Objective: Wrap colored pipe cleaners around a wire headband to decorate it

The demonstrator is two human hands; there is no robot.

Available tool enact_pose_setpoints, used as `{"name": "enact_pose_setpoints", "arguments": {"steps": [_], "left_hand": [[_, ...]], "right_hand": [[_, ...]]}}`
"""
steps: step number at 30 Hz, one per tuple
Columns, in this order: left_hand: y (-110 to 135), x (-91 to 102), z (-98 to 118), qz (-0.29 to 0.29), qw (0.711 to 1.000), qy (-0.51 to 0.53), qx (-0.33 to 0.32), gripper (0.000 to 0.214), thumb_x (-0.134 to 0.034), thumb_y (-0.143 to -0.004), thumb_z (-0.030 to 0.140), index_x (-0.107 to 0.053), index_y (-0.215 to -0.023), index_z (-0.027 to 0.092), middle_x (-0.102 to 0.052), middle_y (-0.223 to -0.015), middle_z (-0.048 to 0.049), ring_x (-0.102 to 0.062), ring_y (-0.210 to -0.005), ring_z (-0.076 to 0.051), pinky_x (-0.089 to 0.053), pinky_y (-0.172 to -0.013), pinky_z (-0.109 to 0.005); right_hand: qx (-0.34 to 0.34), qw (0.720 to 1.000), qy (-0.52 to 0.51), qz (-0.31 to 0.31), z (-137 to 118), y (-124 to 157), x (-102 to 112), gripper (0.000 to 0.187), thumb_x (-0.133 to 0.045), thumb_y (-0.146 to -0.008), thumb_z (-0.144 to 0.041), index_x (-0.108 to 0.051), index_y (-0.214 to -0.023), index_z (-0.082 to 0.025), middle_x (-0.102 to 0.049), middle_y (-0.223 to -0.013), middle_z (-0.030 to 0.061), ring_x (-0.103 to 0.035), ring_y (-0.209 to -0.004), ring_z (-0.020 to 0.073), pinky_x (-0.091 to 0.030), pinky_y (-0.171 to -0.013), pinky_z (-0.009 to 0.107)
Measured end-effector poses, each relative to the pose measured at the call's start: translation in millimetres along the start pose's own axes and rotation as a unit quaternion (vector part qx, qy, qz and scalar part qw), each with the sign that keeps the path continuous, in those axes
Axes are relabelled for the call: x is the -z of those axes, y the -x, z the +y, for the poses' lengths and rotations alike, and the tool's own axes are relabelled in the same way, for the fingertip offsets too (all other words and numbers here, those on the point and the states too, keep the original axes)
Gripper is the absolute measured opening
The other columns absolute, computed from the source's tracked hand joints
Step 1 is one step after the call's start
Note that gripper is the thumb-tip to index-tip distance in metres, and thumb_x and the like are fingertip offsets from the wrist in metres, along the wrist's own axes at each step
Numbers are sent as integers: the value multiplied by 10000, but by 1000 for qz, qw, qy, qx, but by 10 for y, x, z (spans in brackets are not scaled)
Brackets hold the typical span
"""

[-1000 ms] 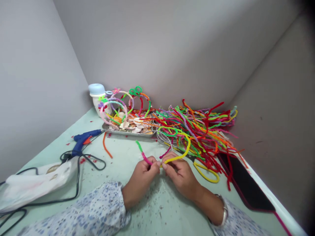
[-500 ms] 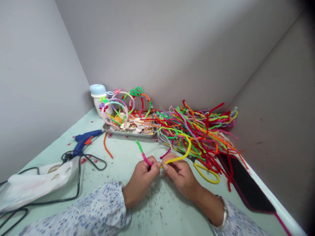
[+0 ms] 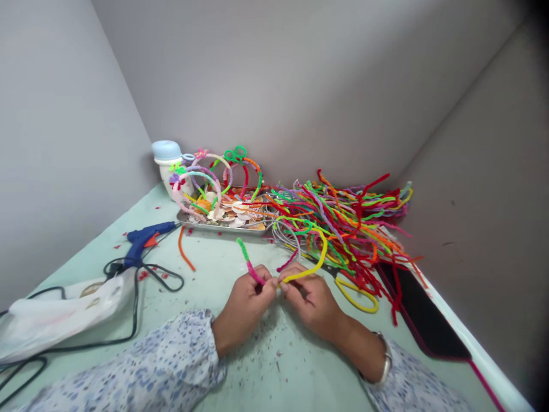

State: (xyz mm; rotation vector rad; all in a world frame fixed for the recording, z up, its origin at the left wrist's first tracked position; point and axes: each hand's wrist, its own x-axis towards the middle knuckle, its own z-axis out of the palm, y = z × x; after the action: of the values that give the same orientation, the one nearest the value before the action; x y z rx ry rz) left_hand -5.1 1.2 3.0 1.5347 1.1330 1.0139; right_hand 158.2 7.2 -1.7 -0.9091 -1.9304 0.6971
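Observation:
Between my two hands is a curved headband (image 3: 322,252) wrapped in fuzzy pipe cleaner, with a green and pink end at the left and a yellow stretch arching to the right. My left hand (image 3: 249,303) is closed around the pink part, thumb and forefinger pinched. Close beside it, my right hand (image 3: 311,297) pinches the yellow part, fingertips almost meeting the left ones. A magenta pipe cleaner tip (image 3: 286,262) sticks up behind the right hand. Exactly what lies between the fingertips is hidden.
A metal tray (image 3: 227,230) holds finished headbands and round pieces, beside a white bottle (image 3: 167,166). Piled pipe cleaners (image 3: 343,217) lie at the right, near yellow-handled scissors (image 3: 358,294) and a black flat object (image 3: 429,320). Left are a blue glue gun (image 3: 139,243), its cord and a plastic bag (image 3: 64,320).
The whole view has shifted slightly. Both hands keep their pinch on the headband, the fingertips barely moved.

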Motion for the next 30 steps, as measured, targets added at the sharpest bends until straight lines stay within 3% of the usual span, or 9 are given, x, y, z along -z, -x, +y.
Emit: {"name": "enact_pose_setpoints", "arguments": {"steps": [9,16,23,30], "left_hand": [[1,3,-25,-56,995,78,7,352,-472,-892,419,-458,-637,177,-361,-592,42,-342,-584,-115,-275,-571,-240],[-17,10,-39,-42,995,80,30,333,-467,-894,385,-503,-638,175,-360,-561,44,-339,-548,-114,-261,-553,-249],[-45,3,-66,-45,995,85,30,340,-456,-898,377,-420,-625,179,-346,-576,44,-328,-562,-107,-273,-549,-241],[-77,8,-81,-20,997,54,44,298,-460,-880,356,-454,-646,173,-359,-557,53,-339,-542,-98,-278,-525,-221]], "right_hand": [[92,992,55,68,13,52,-17,189,-525,-844,-95,-622,-940,-226,-640,-853,62,-616,-825,193,-509,-731,324],[96,988,61,103,9,70,8,245,-562,-830,-122,-574,-1050,-228,-629,-980,88,-610,-929,219,-520,-802,372],[120,983,113,82,27,76,-4,296,-641,-789,-143,-569,-1062,-231,-633,-990,90,-621,-907,209,-545,-768,341],[176,970,145,82,80,44,11,240,-613,-784,-79,-646,-966,-232,-632,-947,56,-639,-835,161,-545,-734,288]]}}
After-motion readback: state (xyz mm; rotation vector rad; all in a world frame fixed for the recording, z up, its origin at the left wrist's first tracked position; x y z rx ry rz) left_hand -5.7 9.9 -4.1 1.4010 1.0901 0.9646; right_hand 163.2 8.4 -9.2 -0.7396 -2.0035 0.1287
